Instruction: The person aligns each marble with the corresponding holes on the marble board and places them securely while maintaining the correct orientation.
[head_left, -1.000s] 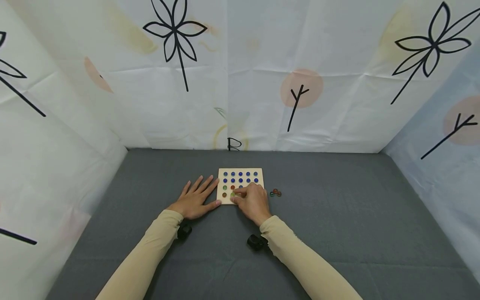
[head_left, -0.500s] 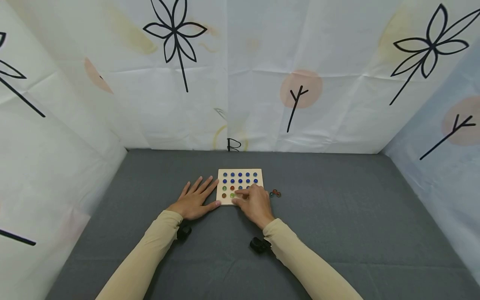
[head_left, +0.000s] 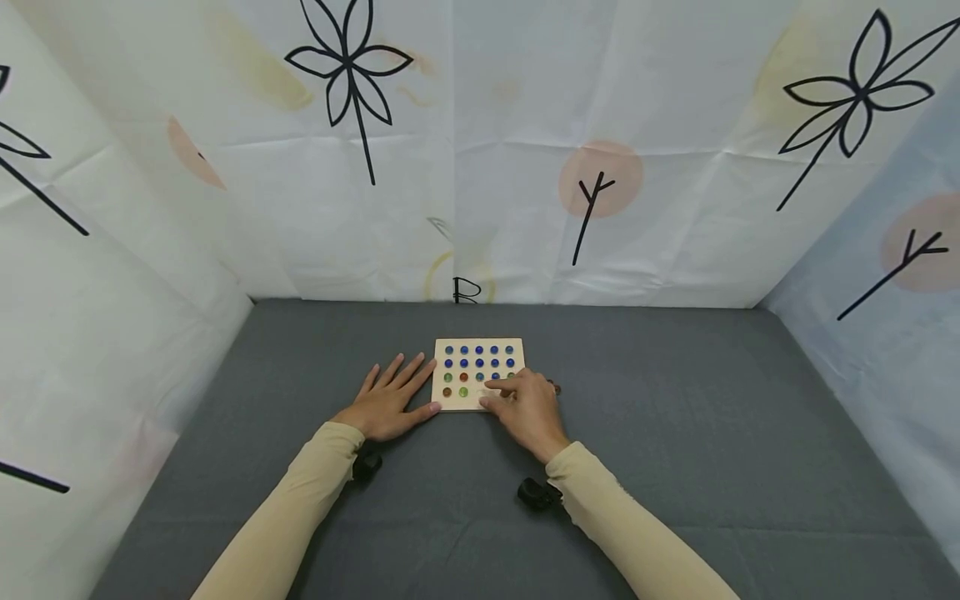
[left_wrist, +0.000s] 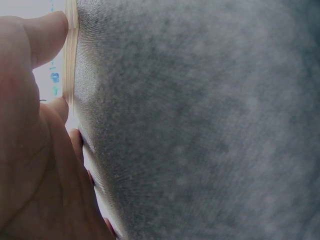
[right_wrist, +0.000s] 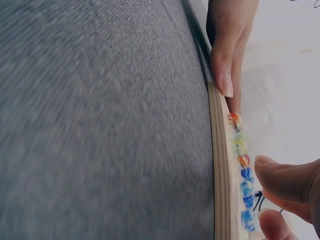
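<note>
A pale wooden board (head_left: pixel 455 404) holds rows of glass marbles in its hollows. The two far rows are mostly blue; the third mixes green, red and blue. At the near left sit an amber marble (head_left: pixel 447 392) and a green marble (head_left: pixel 463 392). My left hand (head_left: pixel 384 410) lies with spread fingers at the board's left edge, its thumb on the near corner. My right hand (head_left: pixel 531 412) hovers over the near right part, covering hollows there. In the right wrist view its thumb (right_wrist: pixel 287 180) and a fingertip stand apart, with nothing visible between them.
Loose reddish marbles (head_left: pixel 556 387) lie right of the board, partly hidden behind the right hand. Grey cloth (head_left: pixel 675 433) covers the table. White printed fabric (head_left: pixel 510 225) hangs behind and at both sides.
My right hand has moved to the right along the board, uncovering the green marble in the near row and covering part of the loose marbles. The left hand has stayed still.
</note>
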